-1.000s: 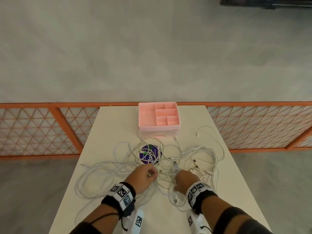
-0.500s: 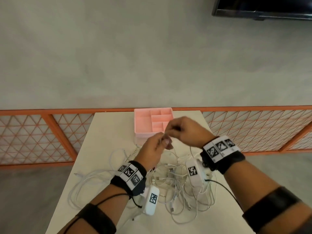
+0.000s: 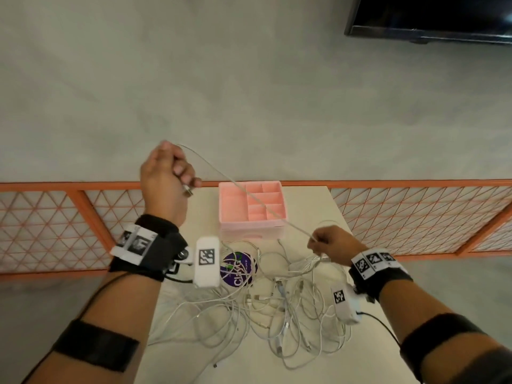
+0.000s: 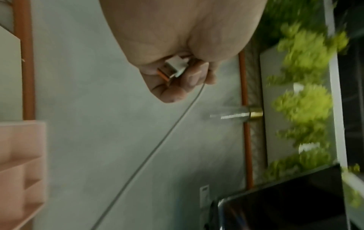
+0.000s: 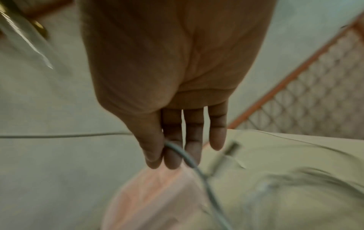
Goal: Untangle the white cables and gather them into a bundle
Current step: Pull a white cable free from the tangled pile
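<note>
A tangle of white cables (image 3: 279, 309) lies on the cream table (image 3: 368, 364). My left hand (image 3: 169, 173) is raised high at the left and grips one white cable's USB plug (image 4: 173, 68) in curled fingers. That cable (image 3: 243, 189) runs taut down and to the right, across the pink organiser, to my right hand (image 3: 327, 241). The right hand hovers above the heap's right side and pinches the cable (image 5: 177, 149) between thumb and forefinger; the other fingers are straight. Below the pinch the cable drops into the heap.
A pink compartment organiser (image 3: 252, 207) stands at the table's far middle. A round purple sticker (image 3: 238, 268) lies under the cables. An orange mesh fence (image 3: 415, 217) runs behind the table, and a dark screen (image 3: 432, 18) sits at the top right.
Both hands rose from the heap, met above it, then spread apart. The left went up and left with the plug, the right came down to the right, stretching one cable between them.
</note>
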Motion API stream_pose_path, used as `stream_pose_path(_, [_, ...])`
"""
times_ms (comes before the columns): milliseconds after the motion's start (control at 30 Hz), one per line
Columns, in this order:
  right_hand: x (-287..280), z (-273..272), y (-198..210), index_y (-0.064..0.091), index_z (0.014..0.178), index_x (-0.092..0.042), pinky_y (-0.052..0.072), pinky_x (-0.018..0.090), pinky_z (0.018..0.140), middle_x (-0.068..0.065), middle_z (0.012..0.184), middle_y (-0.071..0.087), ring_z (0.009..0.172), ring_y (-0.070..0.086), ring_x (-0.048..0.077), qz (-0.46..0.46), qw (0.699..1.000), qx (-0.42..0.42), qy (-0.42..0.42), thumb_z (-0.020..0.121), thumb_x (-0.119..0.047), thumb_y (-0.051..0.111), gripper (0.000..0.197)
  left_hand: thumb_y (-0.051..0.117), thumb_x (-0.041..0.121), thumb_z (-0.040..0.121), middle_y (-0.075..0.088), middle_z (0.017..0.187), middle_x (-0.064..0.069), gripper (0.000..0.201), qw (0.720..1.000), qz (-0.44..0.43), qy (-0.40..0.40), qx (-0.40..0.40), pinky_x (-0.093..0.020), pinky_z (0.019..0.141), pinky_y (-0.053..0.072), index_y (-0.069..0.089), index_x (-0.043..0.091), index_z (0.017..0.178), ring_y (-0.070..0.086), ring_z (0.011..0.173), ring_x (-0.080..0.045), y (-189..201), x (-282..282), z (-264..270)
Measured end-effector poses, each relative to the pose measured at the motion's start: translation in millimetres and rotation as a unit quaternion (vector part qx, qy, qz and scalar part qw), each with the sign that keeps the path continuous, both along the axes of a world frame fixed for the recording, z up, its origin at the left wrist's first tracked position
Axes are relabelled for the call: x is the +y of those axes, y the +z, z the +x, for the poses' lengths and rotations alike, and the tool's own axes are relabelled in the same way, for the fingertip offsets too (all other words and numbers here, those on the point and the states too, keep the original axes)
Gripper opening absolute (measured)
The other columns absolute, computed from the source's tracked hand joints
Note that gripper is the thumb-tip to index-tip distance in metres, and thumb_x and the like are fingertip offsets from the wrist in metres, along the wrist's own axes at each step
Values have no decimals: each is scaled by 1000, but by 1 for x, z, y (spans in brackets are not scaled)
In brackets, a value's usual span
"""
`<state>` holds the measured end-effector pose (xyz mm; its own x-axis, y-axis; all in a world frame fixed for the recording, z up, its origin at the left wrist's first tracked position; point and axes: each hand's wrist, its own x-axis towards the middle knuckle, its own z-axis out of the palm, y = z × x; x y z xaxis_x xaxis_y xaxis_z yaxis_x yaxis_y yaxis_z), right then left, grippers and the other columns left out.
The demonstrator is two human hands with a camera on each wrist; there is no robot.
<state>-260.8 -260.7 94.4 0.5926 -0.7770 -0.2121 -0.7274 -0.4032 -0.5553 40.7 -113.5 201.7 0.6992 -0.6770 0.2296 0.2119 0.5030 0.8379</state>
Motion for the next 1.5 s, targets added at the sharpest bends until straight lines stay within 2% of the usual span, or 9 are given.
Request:
stream_pose_path(200, [0,-3,-25,74,80,-20,48,28,71,0,79,71,79,66,20,6,999,21,-43,90,-31,68,16,37,23,105,38,59,5,32,993,69,54,-81,-26,47,33,64,19,88,33,48,-10,-3,8,10])
stream_pose_path(333, [3,27,38,75,81,-16,57,44,79,3,77,73,76,69,26,-50,993,-107,-23,90,-28,67,17,41,8,102,43,59,7,34,969,148,8,-197,-27,50,35,67,25,89,37,51,-8,-38,-4,-28])
stream_pose_path(567, [48,71,157,71,82,-5,50,32,60,7,72,68,61,63,20,-93,951,-288,61,90,-21,70,18,62,11,96,63,67,14,18,950,111,-118,-266,-16,70,46,64,11,114,59,66,-1,-55,-18,-102])
stream_pose_path(667, [57,80,183,62,82,1,53,33,55,11,73,64,56,65,24,-30,899,-434,53,95,-8,61,16,64,14,95,73,83,-6,5,941,138,-148,-272,-15,70,46,68,16,93,62,70,-7,-60,-27,-110])
stream_pose_path(867, [36,50,230,56,88,-7,55,32,57,16,84,68,63,66,27,-57,718,-692,-49,100,-11,52,13,56,23,101,73,97,9,23,874,282,-169,-358,-28,95,46,73,25,85,66,102,-7,-111,-19,-82])
stream_pose_path(1033, [24,38,184,61,87,-4,57,39,66,20,88,66,72,69,33,-27,772,-628,-95,93,-2,59,7,49,24,104,50,56,11,33,913,291,-153,-240,-19,44,30,75,9,89,38,42,-4,-96,-9,-71])
stream_pose_path(1133, [31,45,133,59,91,11,57,43,70,23,91,67,72,70,35,37,823,-552,-124,91,2,61,10,49,28,104,44,62,1,34,941,256,-168,-145,-21,44,17,72,7,89,26,45,-9,-70,-9,-69])
stream_pose_path(1367, [77,64,60,64,98,-3,54,36,67,19,97,73,78,71,34,229,906,-352,-58,95,-37,60,34,50,29,103,52,65,0,33,954,231,-142,-130,-21,42,19,71,6,92,26,43,-10,-48,-12,-70])
stream_pose_path(1500, [90,66,47,67,94,-2,52,31,61,20,84,72,67,68,29,290,918,-268,37,93,-18,66,16,51,25,103,53,58,2,34,937,270,-106,-195,-21,41,25,73,6,86,32,42,-12,-60,-12,-70])
